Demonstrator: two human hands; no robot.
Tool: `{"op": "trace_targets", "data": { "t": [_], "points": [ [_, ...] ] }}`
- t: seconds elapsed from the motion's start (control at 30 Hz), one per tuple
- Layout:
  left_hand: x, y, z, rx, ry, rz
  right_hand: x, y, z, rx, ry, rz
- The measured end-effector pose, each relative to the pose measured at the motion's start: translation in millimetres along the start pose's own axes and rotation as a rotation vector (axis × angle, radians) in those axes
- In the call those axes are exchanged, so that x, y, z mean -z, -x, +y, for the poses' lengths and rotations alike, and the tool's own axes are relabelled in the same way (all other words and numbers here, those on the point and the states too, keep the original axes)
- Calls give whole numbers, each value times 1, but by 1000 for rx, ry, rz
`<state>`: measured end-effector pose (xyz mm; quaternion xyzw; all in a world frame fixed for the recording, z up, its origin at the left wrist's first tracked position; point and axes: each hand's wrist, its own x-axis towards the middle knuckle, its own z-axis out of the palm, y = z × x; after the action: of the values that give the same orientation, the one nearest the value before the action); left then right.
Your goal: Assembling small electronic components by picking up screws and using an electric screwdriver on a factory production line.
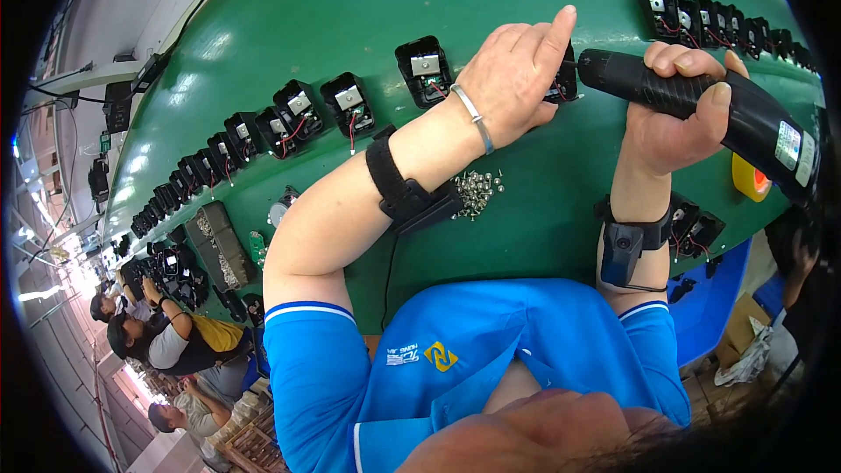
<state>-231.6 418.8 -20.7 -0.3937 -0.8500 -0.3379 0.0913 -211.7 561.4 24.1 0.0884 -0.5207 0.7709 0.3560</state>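
Observation:
My right hand (pixel 667 133) is wrapped round a black electric screwdriver (pixel 624 79), which points left with its bit at a black plastic housing (pixel 565 83). Round that housing my left hand (pixel 512 66) is closed, thumb on the near side and forefinger stretched along the far side. The hand covers much of the housing, so its inside and any screw at the bit cannot be made out. Left of this hand stands an open black housing (pixel 422 73) with a metal plate and red wires. Loose silver screws (pixel 477 194) lie in a heap near my left forearm.
Rows of similar housings (pixel 298 105) run along the green table (pixel 517 236) to the left and at far right (pixel 688 17). A dark tray of small parts (pixel 219 245), a yellow tape roll (pixel 747 177) and a blue bin (pixel 714 307) are around. Other people (pixel 175 333) sit at far left.

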Motion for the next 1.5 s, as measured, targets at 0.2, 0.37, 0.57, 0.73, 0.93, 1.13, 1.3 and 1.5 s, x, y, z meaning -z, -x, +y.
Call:
{"op": "trace_targets", "data": {
  "t": [0.2,0.37,0.57,0.73,0.93,1.13,1.3,1.5],
  "points": [
    [0,-1,0,-10,-2,5,1,-1,0,11,-2,-16],
    [0,-1,1,0,0,-2,1,0,1,13,5,-26],
    [-3,-2,0,-13,2,11,5,0,2,22,-15,-57],
    [-3,-1,-1,-5,12,14,0,0,3,46,19,-99],
    [-4,-1,-3,25,44,10,-4,-2,11,64,26,-224],
    [-4,-4,-5,50,59,-62,-3,-5,15,54,56,-308],
    [-7,-7,-9,62,58,-62,-2,-7,20,38,48,-356],
    [-5,-6,-10,116,48,-32,-5,-8,25,42,70,-321]
  ]
}}
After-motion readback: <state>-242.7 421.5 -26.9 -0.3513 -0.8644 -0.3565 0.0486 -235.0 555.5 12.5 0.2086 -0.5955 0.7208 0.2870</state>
